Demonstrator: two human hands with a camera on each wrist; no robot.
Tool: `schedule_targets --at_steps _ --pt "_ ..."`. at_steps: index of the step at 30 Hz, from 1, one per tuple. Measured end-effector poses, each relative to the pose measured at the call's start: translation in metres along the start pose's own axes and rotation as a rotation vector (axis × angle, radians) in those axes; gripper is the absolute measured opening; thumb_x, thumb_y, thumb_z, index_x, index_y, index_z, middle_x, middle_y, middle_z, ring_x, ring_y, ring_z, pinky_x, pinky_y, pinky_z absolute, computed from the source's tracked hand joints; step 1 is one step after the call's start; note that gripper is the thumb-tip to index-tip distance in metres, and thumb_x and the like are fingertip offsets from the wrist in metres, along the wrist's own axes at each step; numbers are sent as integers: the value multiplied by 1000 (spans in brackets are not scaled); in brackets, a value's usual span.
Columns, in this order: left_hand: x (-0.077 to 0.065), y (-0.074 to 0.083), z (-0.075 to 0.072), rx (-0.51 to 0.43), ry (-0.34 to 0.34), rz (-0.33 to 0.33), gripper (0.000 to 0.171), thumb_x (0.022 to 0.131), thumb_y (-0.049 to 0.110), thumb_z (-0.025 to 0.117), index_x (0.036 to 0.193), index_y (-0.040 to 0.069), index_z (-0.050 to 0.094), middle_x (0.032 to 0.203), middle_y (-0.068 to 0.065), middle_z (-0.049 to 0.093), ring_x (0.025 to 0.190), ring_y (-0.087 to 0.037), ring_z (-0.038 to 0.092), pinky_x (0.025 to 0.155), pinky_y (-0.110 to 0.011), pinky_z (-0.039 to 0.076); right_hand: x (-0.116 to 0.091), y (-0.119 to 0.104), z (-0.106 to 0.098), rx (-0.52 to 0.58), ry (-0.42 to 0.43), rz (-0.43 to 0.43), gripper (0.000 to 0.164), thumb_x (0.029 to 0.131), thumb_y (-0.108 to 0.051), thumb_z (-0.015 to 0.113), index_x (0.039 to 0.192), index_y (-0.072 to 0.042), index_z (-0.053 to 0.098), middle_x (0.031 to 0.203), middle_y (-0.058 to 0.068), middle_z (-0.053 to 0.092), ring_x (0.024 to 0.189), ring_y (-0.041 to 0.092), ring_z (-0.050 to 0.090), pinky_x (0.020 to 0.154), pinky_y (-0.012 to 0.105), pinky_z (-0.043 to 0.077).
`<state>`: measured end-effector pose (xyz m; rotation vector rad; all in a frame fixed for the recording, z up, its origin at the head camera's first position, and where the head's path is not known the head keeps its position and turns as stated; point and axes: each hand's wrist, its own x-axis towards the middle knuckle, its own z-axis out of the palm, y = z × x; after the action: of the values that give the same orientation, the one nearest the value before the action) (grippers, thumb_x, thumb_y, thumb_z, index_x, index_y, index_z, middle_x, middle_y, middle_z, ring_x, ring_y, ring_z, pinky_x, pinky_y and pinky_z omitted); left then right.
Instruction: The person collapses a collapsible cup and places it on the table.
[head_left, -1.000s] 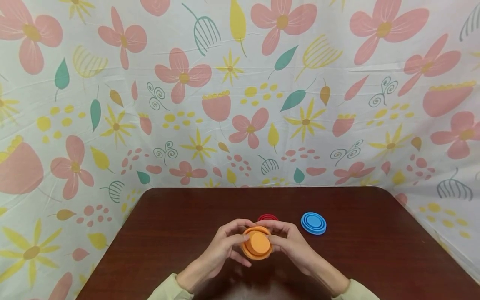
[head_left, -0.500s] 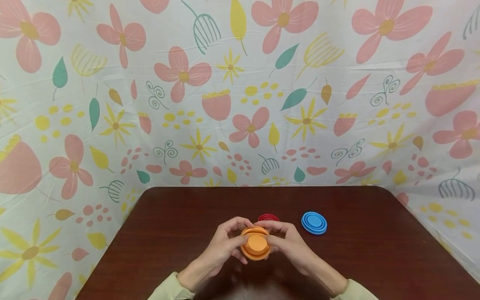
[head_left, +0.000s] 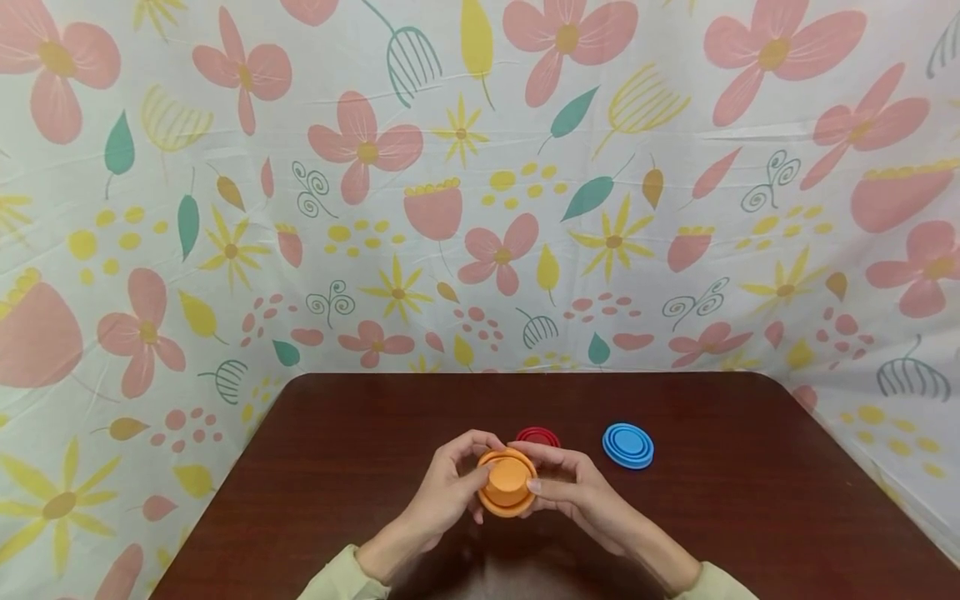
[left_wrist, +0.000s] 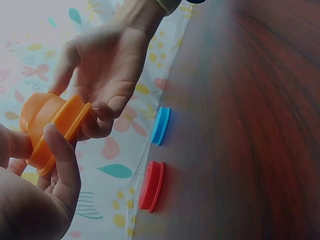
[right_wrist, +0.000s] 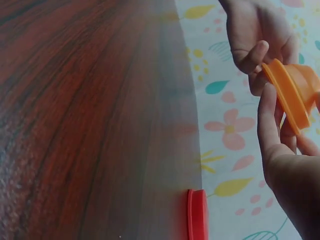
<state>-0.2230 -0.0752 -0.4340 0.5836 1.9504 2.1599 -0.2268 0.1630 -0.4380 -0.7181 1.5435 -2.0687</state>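
An orange collapsible cup [head_left: 508, 481], partly popped out into stepped rings, is held up over the table between both hands, its narrow base turned toward the head camera. My left hand [head_left: 447, 487] grips its left side, the thumb on the stepped wall and fingers around the wide rim. On the opposite side, my right hand [head_left: 583, 493] pinches the rim, with its thumb at the lower right of the base. The left wrist view shows the cup [left_wrist: 52, 127] from the side, the rings standing out from the rim. Some fingertips are hidden behind it.
Beyond the hands, a flattened red collapsible cup [head_left: 538, 436] lies on the dark wooden table [head_left: 360, 433], partly covered by the right hand. To its right lies a flattened blue one [head_left: 627, 446]. A floral-print cloth [head_left: 480, 208] hangs behind the table.
The orange cup has shifted slightly left and its base faces the camera more squarely. My right thumb has slid from the base's side toward the rim. The red and blue cups stay put.
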Motion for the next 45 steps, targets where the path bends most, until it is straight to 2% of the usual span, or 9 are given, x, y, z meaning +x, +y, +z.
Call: schedule_targets --at_steps 4,11,16,20,26,31,35,39,45 --pt "-1 -1 1 -9 18 -11 20 103 11 68 123 5 66 109 -13 62 58 -15 56 45 -24 51 0 2 -2 8 -44 -32 50 107 1 52 156 8 41 146 21 58 120 31 68 94 44 60" --pt "-3 -2 3 -72 59 -78 23 104 6 60 127 7 64 115 -11 60 62 -15 56 45 -22 48 5 0 2 -85 33 -25 50 106 -3 60 153 7 47 136 21 64 105 26 71 87 40 62" --pt "-3 2 -2 -121 -13 -82 29 108 17 59 133 2 62 122 -11 60 76 -17 60 51 -23 53 6 -1 2 -109 90 -12 53 103 -2 62 153 8 47 139 19 63 102 26 72 86 39 62" --pt "-4 4 -5 -138 -71 -78 34 101 10 65 134 -1 61 126 -11 58 90 -21 61 54 -26 56 5 -2 1 -122 118 -4 54 102 -1 63 153 8 47 140 20 62 103 27 72 86 39 62" --pt "-4 2 -4 -103 -104 -23 39 95 -2 68 132 -4 58 119 -11 56 82 -17 61 52 -24 56 4 -3 2 -136 123 7 53 103 -6 65 153 4 49 141 19 62 103 27 71 86 38 62" --pt "-2 1 -1 -49 -83 25 39 92 -7 67 130 -3 59 118 -12 59 75 -18 59 50 -25 55 2 -4 1 -106 104 11 51 105 -8 62 154 3 48 141 19 61 105 27 71 87 37 62" --pt "-1 0 1 -6 -54 34 37 90 -10 65 127 -2 62 118 -12 59 75 -20 60 48 -26 54 1 -3 0 -73 62 7 56 104 -4 60 156 6 42 141 19 61 107 26 71 90 38 61" --pt "0 0 2 10 -44 30 36 90 -10 64 125 -1 64 121 -12 57 71 -18 60 48 -25 54 2 -3 -2 -85 43 -4 58 102 -2 62 156 6 42 140 20 62 108 28 70 90 40 61" --pt "-2 0 0 -30 -94 22 41 90 -6 66 130 -3 60 126 -12 53 73 -18 61 52 -26 56 2 -3 -2 -114 58 -14 58 101 -2 64 155 6 44 139 22 63 107 29 70 89 39 61"
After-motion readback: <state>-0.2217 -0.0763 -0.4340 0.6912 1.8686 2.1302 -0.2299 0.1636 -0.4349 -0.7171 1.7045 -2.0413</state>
